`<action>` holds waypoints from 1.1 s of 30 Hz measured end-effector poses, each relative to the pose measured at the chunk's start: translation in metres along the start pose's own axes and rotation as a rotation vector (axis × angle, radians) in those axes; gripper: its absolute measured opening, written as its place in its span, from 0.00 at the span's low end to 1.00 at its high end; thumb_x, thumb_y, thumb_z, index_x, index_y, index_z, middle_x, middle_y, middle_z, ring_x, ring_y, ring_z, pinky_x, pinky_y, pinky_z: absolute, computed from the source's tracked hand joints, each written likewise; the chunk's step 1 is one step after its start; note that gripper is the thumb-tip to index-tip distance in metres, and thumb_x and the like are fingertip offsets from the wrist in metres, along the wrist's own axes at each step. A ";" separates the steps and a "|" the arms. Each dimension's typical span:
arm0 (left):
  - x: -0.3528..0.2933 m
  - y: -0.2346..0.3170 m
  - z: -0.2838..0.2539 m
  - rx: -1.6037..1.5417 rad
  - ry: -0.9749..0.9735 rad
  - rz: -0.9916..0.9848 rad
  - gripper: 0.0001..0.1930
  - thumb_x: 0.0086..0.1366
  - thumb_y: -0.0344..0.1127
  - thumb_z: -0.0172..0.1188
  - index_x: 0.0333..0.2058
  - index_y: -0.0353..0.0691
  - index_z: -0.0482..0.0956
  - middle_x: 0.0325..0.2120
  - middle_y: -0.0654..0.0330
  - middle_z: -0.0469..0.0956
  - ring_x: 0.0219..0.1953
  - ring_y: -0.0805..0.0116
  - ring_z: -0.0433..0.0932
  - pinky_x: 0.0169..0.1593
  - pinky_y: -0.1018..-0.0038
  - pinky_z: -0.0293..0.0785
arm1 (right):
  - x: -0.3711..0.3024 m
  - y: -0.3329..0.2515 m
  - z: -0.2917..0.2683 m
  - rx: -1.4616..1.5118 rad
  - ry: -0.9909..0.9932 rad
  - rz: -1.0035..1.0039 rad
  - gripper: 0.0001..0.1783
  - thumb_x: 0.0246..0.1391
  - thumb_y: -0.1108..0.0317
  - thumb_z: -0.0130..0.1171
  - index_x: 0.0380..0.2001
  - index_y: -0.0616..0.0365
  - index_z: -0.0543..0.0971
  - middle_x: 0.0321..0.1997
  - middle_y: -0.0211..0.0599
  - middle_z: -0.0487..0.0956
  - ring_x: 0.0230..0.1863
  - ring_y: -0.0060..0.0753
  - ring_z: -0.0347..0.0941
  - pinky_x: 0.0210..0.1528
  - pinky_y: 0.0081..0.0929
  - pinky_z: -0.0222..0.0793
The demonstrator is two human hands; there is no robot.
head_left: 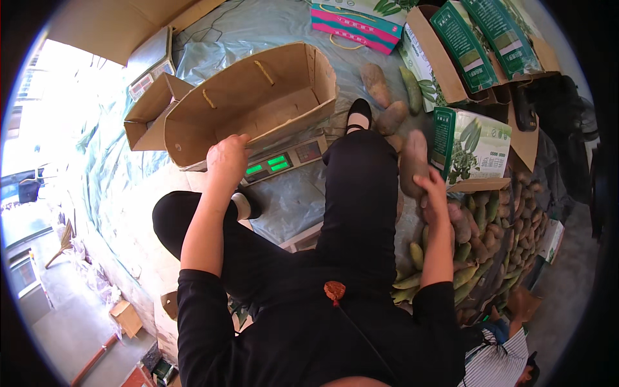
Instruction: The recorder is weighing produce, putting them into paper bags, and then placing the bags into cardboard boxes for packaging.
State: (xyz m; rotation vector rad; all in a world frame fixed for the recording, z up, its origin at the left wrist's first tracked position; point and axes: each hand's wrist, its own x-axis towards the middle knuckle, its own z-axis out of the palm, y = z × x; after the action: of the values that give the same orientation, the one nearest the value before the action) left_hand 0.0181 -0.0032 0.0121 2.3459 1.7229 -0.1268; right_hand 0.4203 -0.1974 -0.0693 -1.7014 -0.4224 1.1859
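An open brown cardboard box (258, 122) with rope handles rests on a digital scale (284, 161) with lit green displays. My left hand (228, 155) grips the near edge of this box, its fingers bent over the rim. Inside, the box shows a bare bottom. On my other side, my right hand (431, 188) is closed around the lower part of a large brownish-purple tuber (413, 161), held beside my right knee. Several similar brown tubers (391, 119) and a long green gourd (410, 89) lie beyond it on the plastic sheet.
Green-and-white printed cartons (480, 145) stand at the right. Below them spreads a heap of green and brown produce (490, 232). A pink-and-blue gift box (354, 27) lies at the far side. Left of the brown box is a smaller carton (151, 119). Another person (500, 358) is at lower right.
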 end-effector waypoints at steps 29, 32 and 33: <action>-0.005 -0.010 -0.001 -0.025 -0.046 0.090 0.13 0.52 0.30 0.57 0.39 0.44 0.78 0.32 0.51 0.77 0.39 0.51 0.75 0.41 0.59 0.71 | 0.056 -0.158 0.315 -1.509 -0.806 -0.727 0.36 0.26 0.59 0.68 0.47 0.50 0.74 0.43 0.41 0.77 0.48 0.44 0.72 0.47 0.37 0.69; 0.001 0.000 -0.005 -0.035 -0.109 0.075 0.12 0.52 0.30 0.57 0.37 0.43 0.78 0.32 0.50 0.77 0.39 0.50 0.75 0.41 0.59 0.71 | 0.075 -0.147 0.311 -1.530 -0.825 -0.732 0.31 0.31 0.62 0.66 0.46 0.50 0.74 0.42 0.41 0.78 0.47 0.45 0.72 0.46 0.37 0.69; 0.000 -0.001 -0.004 -0.019 -0.101 0.084 0.11 0.52 0.31 0.57 0.36 0.43 0.78 0.32 0.50 0.77 0.39 0.50 0.75 0.41 0.58 0.71 | 0.074 -0.148 0.310 -1.537 -0.845 -0.744 0.29 0.34 0.64 0.64 0.46 0.51 0.75 0.42 0.41 0.78 0.47 0.45 0.73 0.46 0.37 0.69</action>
State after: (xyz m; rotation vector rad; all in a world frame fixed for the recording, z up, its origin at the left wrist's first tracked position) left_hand 0.0172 -0.0025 0.0162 2.3510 1.5695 -0.2097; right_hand 0.2246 0.0839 0.0065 -1.6486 -2.7304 0.8827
